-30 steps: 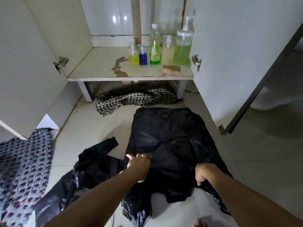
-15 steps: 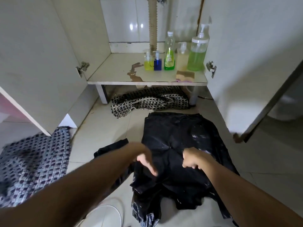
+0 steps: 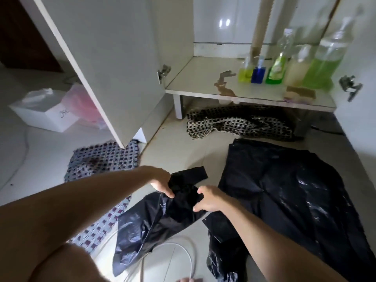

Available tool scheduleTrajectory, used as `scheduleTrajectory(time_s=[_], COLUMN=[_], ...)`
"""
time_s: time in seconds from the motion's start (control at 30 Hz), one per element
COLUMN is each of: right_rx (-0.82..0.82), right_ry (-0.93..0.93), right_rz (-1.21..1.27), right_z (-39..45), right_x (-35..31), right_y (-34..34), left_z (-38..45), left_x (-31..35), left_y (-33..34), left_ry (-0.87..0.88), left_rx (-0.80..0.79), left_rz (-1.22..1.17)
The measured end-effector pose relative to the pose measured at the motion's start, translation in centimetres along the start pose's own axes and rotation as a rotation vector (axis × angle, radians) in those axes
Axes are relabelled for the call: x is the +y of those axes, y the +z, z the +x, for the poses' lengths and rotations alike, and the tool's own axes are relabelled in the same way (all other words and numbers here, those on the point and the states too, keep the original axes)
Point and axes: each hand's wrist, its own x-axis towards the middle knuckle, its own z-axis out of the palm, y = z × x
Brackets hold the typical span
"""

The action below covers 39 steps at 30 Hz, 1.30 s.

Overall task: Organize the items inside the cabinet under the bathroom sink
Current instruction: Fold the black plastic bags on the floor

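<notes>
Black small bag [image 3: 162, 216] now held by both hands, prev. big bag [image 3: 295, 192].

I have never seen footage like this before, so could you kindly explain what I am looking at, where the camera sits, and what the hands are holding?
There is no machine here: a person wears a wide-angle camera on the head, looking down at their own two bare arms. They face an open cabinet under a sink. On its shelf stand several soap bottles in a row, with a brownish sponge in front. On the floor lie a large black plastic bag spread flat, a checked cloth under the shelf, and a patterned mat. The left hand and right hand both grasp a smaller black bag, fingers curled on its crumpled top.
</notes>
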Motion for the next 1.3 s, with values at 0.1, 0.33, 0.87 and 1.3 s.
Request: scheduleTrajectory(time_s=[0.1,0.33,0.87,1.3], right_rx=[-0.008,0.185,0.387,0.579], right_ry=[0.023,-0.022,-0.204,-0.065], right_rz=[0.037,-0.225,-0.166,-0.073], right_z=[2.8,4.9,-8.1,-17.8], right_x=[-0.6,-0.4,-4.7,7.6], right_y=[3.7,7.1,-22.0,-25.0], left_z=[1.1,2.6,-9.4,-13.5], left_x=[-1.0,-1.5,-0.2,9.4], left_y=[2.7,4.9,-14.0,-17.6], left_ry=[-0.049,-0.064,0.448,0.758], left_rx=[-0.042,-0.252,0.33,0.57], left_rz=[-0.301,-0.758,-1.126,-1.315])
